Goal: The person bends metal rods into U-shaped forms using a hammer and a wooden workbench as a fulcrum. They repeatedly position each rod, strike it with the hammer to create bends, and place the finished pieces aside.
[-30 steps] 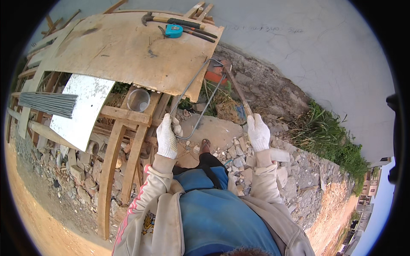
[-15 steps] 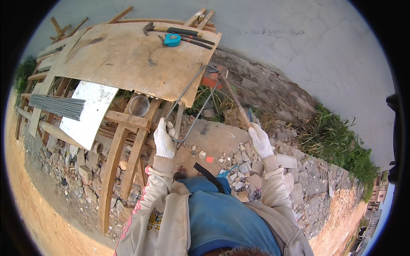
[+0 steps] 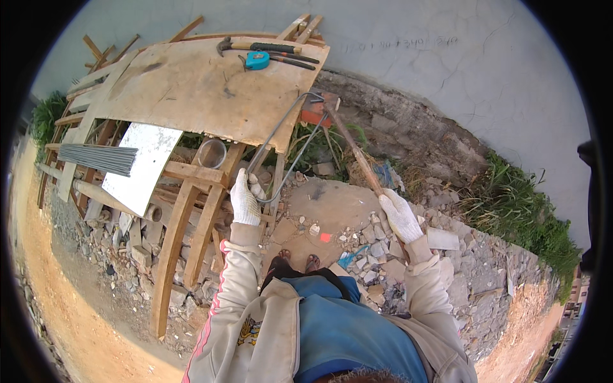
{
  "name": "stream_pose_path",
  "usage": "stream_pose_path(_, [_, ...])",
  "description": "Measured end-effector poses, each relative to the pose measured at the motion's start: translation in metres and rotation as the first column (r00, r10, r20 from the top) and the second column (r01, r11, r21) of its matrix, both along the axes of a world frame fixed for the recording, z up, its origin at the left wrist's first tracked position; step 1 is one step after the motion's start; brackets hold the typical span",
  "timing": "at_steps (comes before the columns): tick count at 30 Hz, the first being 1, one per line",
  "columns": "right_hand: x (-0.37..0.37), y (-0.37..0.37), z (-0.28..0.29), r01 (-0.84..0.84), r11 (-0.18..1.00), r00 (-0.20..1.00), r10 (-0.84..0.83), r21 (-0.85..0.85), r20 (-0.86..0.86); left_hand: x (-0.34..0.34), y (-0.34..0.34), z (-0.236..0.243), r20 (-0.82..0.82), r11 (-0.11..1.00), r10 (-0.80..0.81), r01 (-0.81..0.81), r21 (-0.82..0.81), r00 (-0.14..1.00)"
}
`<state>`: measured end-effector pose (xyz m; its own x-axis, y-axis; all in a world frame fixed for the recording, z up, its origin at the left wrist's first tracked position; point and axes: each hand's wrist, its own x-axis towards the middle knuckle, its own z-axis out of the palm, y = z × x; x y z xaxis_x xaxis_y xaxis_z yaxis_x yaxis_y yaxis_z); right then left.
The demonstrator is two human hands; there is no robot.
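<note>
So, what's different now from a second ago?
The white-gloved right hand has swung the long brown bar rightward and back toward the body. A sandalled foot that stood forward has drawn back, so both show side by side. Nothing was let go: the white-gloved left hand still holds the bent grey metal rod, and the turquoise tape measure and black-gripped claw hammer stay put.

Looks down from head height through a wide fisheye, close above the blue shirt (image 3: 357, 329); faces out past left hand (image 3: 246, 199) and right hand (image 3: 400, 216) toward tabletop (image 3: 204, 92) and grey wall (image 3: 415, 73).
</note>
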<state>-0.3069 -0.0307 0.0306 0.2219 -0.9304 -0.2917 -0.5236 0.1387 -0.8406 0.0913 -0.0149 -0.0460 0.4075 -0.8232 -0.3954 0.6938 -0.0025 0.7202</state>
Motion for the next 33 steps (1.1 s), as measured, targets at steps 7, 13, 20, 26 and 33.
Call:
stream_pose_path(7, [-0.068, 0.127, 0.033, 0.235, 0.91, 0.963, -0.266, 0.343, 0.046, 0.007, -0.002, -0.005, -0.05, 0.998, -0.058, 0.057, -0.023, 0.997])
stream_pose_path(13, [0.008, 0.175, 0.05, 0.345, 0.837, 0.886, -0.44, 0.426, 0.146, 0.01, -0.002, -0.008, -0.101, 0.983, -0.169, 0.16, -0.09, 0.981])
stream_pose_path(20, [0.166, 0.235, 0.037, 0.427, 0.733, 0.649, -0.656, 0.529, 0.385, 0.011, -0.005, -0.018, -0.101, 0.977, -0.191, 0.179, -0.116, 0.976])
stream_pose_path(26, [0.117, 0.222, 0.028, 0.43, 0.783, 0.756, -0.584, 0.449, 0.294, 0.004, -0.008, -0.015, -0.06, 0.987, -0.133, 0.127, -0.102, 0.989])
stream_pose_path(33, [0.091, 0.21, -0.022, 0.463, 0.847, 0.839, -0.514, 0.263, 0.177, 0.005, -0.009, -0.014, -0.062, 0.986, -0.133, 0.126, -0.106, 0.989])
